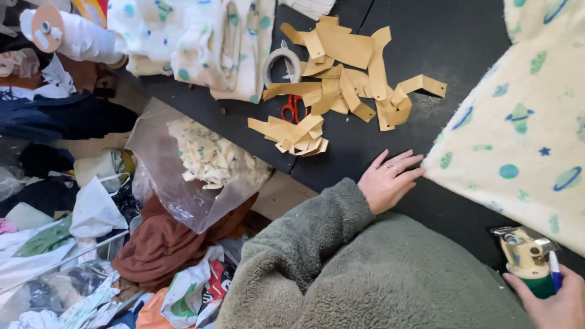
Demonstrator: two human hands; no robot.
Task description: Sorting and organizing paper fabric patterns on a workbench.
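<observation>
Resting flat and open on the dark desk (365, 152), the left hand (388, 181) touches the cream printed fleece's (518, 140) corner; the right hand (551, 301) grips a green-bodied tool (529, 259) near the desk's edge, with bagged scraps (201, 164) littering the floor.

the table (439, 36) runs from the top of the view down to the right. on it, the fabric (518, 140) covers the right side, one corner pointing left. the left hand (389, 181) lies flat on the table, fingertips touching that corner. the right hand (551, 304) is at the near right edge, around a cutter (525, 259) that stands just before the fabric. the card pieces (341, 79) lie in a heap toward the far middle, over the scissors (294, 108), with the tape roll (281, 64) at their left. folded cloth (201, 42) sits at the far left corner. below the table's left edge, a bag (183, 183) holds scraps (213, 155), and clothes (161, 244) lie on the floor beside it.
</observation>
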